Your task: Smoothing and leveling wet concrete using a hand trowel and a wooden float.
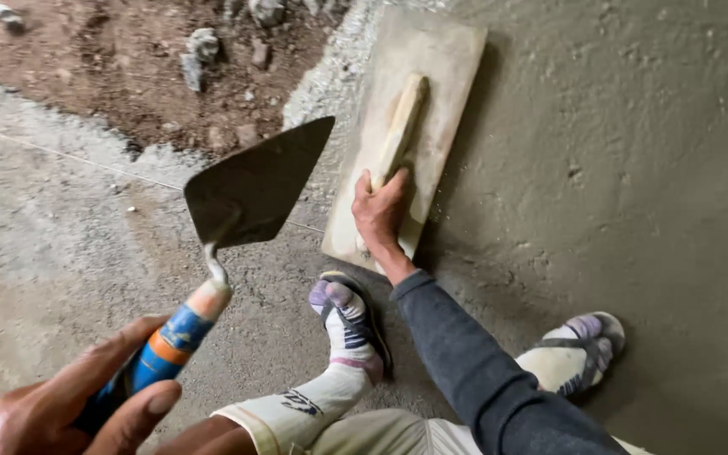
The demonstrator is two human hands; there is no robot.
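Two hands, left [69, 404] gripping trowel [250, 190], right [381, 211] on wooden float [440, 59]

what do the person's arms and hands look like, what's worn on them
Both hands are bare, with no gloves, rings or watch visible. The right hand comes out of a long dark blue-grey sleeve that fits closely and ends at the wrist in a plain cuff. The left hand shows only fingers and part of the palm at the frame's lower edge; no sleeve is visible there.
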